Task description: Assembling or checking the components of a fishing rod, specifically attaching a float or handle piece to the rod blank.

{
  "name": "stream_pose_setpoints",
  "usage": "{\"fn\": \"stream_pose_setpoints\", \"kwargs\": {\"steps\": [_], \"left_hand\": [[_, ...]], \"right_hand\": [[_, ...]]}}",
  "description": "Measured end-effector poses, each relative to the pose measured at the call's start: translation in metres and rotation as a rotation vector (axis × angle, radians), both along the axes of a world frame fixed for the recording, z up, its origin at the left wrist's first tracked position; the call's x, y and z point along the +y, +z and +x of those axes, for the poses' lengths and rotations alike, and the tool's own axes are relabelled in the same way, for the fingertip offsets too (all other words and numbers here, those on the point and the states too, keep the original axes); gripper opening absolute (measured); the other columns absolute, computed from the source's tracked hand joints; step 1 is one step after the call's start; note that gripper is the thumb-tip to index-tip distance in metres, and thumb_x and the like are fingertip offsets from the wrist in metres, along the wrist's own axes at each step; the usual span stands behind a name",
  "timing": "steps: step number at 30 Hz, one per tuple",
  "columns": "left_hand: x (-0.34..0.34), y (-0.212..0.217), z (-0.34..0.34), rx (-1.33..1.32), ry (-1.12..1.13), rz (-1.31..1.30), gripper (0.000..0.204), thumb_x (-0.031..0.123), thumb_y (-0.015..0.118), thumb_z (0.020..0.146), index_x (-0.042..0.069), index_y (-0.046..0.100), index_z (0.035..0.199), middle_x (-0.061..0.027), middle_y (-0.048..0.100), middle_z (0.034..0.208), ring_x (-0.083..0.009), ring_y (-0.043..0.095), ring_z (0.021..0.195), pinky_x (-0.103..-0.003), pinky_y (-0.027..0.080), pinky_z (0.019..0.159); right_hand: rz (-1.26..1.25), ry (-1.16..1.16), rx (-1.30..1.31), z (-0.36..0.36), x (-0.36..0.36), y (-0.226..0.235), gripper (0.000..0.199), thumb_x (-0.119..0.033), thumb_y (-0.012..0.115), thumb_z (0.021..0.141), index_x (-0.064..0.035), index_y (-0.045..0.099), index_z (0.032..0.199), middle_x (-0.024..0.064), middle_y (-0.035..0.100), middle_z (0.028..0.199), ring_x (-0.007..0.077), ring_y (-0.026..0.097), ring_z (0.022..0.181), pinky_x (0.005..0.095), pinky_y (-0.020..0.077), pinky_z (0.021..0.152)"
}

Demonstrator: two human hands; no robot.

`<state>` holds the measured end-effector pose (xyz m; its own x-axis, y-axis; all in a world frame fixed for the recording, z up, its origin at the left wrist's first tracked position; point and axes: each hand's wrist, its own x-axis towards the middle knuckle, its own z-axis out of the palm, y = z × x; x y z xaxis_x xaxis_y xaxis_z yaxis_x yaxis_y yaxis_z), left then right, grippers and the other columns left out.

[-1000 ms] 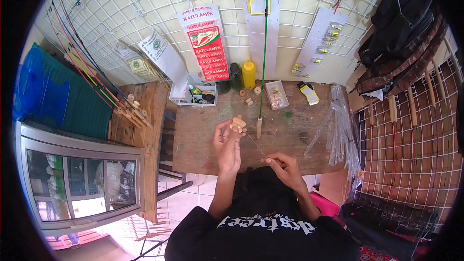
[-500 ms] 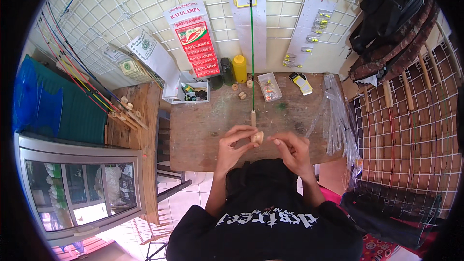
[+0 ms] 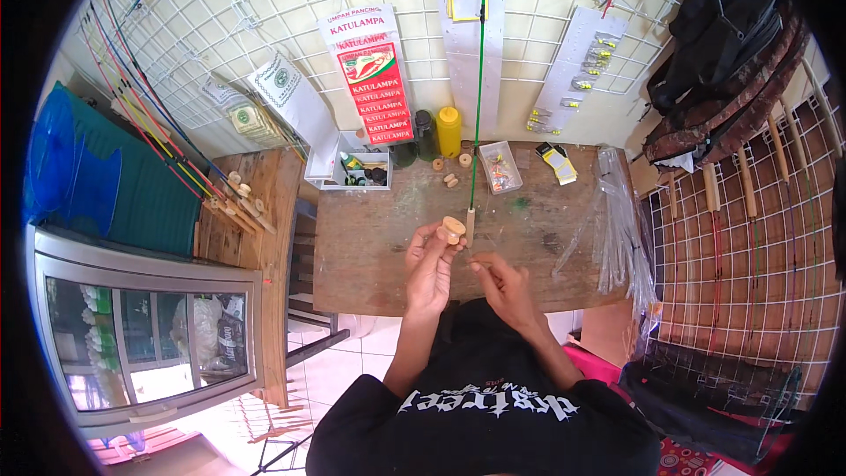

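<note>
pale wooden spool [image 3: 452, 229], green rod [image 3: 478, 79], yellow bottle [image 3: 448, 131], brown wooden table [image 3: 370, 238], white wire grid [image 3: 264, 26]

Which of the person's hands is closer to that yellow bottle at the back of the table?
Left. The left hand, holding a small wooden spool, is below the yellow bottle; the right hand sits lower and farther right.

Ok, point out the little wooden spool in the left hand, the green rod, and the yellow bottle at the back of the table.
wooden spool [image 3: 453, 229], head view, on its round flange above the fingertips.
green rod [image 3: 478, 97], head view, midway along its thin green shaft.
yellow bottle [image 3: 448, 132], head view, on the middle of its body.
</note>
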<state>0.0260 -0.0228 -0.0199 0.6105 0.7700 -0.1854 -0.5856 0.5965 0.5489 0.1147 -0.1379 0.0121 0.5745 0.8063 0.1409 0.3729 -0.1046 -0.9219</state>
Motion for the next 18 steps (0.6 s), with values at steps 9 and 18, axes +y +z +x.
{"fn": "stream_pose_setpoints", "kwargs": {"steps": [9, 18], "left_hand": [[-0.006, -0.003, -0.003, 0.273, -0.036, 0.369, 0.028, -0.006, 0.065, 0.079, 0.003, 0.054, 0.103, -0.0121, 0.058, 0.109, -0.0154, 0.056, 0.101, -0.029, 0.047, 0.087], [0.000, -0.009, -0.010, 0.295, -0.147, 0.596, 0.034, -0.009, 0.070, 0.073, 0.000, 0.057, 0.102, -0.0135, 0.056, 0.114, -0.0176, 0.057, 0.100, -0.031, 0.049, 0.086]], "right_hand": [[-0.045, 0.025, -0.173, 0.014, -0.004, 0.003, 0.015, -0.014, 0.061, 0.087, -0.0092, 0.063, 0.100, 0.0139, 0.048, 0.049, 0.0258, 0.051, 0.040, 0.0347, 0.0383, 0.043], [-0.103, 0.136, -0.318, 0.026, -0.008, 0.020, 0.014, -0.008, 0.065, 0.082, -0.0059, 0.065, 0.096, 0.0143, 0.061, 0.066, 0.0234, 0.060, 0.053, 0.0325, 0.0447, 0.049]]}}
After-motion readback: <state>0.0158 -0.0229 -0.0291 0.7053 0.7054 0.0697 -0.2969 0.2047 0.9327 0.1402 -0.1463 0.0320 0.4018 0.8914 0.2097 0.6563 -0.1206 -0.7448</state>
